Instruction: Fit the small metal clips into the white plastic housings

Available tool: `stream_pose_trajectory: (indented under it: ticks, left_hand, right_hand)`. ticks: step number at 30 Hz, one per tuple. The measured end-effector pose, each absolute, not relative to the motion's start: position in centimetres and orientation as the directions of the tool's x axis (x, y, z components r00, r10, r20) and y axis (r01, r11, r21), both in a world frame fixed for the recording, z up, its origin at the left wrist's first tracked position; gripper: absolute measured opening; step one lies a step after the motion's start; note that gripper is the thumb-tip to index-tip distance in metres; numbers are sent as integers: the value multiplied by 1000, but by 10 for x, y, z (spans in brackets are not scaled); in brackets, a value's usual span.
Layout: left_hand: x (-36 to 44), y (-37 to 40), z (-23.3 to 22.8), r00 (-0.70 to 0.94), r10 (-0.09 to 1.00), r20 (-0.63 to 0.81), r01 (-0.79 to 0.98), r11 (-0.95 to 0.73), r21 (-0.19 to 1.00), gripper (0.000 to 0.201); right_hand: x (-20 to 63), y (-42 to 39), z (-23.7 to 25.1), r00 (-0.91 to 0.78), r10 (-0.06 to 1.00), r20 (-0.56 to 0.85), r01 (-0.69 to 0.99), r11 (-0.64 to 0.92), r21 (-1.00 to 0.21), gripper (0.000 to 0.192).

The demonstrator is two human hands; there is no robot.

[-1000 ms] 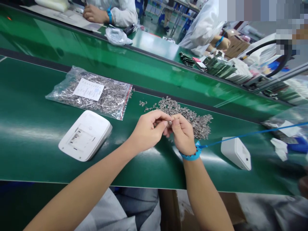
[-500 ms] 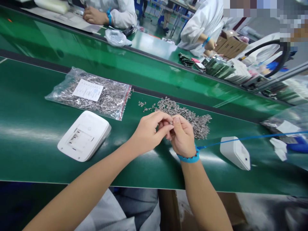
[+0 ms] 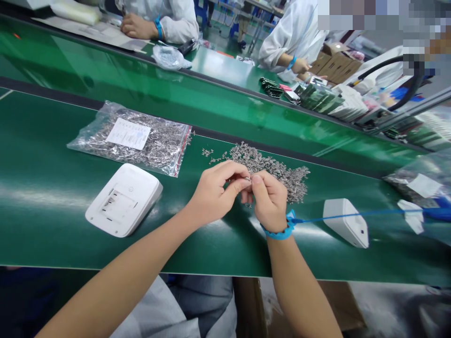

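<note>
Thumb and fingers of my left hand (image 3: 218,190) pinch a small metal piece (image 3: 248,179), too small to name exactly. My right hand (image 3: 269,197), with a blue wrist strap (image 3: 279,233), meets it there, its thumb bent against curled fingers; what lies in them is mostly hidden. Just behind both hands spreads a heap of small silvery metal parts (image 3: 292,180). Left of them rests a clear zip bag (image 3: 158,145) full of similar parts, with a white label (image 3: 128,134). A white plastic housing (image 3: 123,199) lies in front of the bag, its recessed compartment facing up.
Another white housing (image 3: 345,221) stands to the right, the strap's blue cord (image 3: 327,217) crossing over it. Farther right are a bag with a label (image 3: 424,185) and crumpled white paper (image 3: 411,216). Behind a green barrier (image 3: 218,105), co-workers' hands (image 3: 139,26) rest or work among stacked boards (image 3: 322,98).
My hands have parted slightly at the fingertips, showing more of the small metal piece. Across the barrier, the co-worker on the right has moved a hand toward the boards.
</note>
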State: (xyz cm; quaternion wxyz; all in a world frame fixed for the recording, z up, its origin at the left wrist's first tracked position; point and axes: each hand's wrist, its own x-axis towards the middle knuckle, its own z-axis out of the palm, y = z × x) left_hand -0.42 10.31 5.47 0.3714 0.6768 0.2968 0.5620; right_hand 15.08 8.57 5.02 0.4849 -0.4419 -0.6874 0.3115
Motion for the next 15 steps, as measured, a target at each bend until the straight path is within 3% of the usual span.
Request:
stream_pose_trajectory:
  ticks: [3,5,8,12,15]
  left_hand:
    - [-6,105,52,150,825,545,-3,-551,835,5]
    - [-7,105,53,165,824,543,-2,-550,835,5]
    - [-8,104,56,203,816,542,21,-557,830,9]
    - [-9,105,58,236,804,545,102,-579,809,13]
    - [-9,106,56,276,793,542,141,-592,794,15]
  right_hand:
    - [152,85,51,-267,911,315,192,370,-909,34]
    - [154,85,54,-315,880,355,233,434,-870,33]
    - [157,86,59,-376,790,485,387,609,-692,28]
    - [159,92,57,-294,655,697,559,709,-430,3]
    - [160,96,51,-320,525,789,562,775,-287,20]
